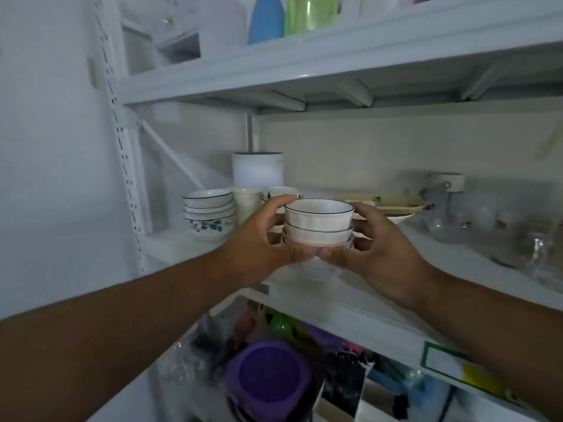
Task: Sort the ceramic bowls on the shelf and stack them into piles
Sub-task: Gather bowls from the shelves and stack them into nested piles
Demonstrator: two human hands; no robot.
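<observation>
bowl stack point(319, 224) at frame centre, just above the shelf point(380, 303), clamped between left hand point(259, 248) and right hand point(384, 248) (fingers curled under its base). second pile point(209, 214) centre-left.

The fingers of the left hand point(259, 239) and right hand point(387, 239) hide the lowest bowls of the held stack point(318, 223). On the right, the glassware point(518, 236) is blurred, and the purple lid point(271, 379) on the near lower shelf is smeared too. The blue bottle point(265, 19) and green bottle point(307, 13) are cut off by the top edge.

shelf-edge label point(443, 359), txt too blurry, unreadable
</observation>
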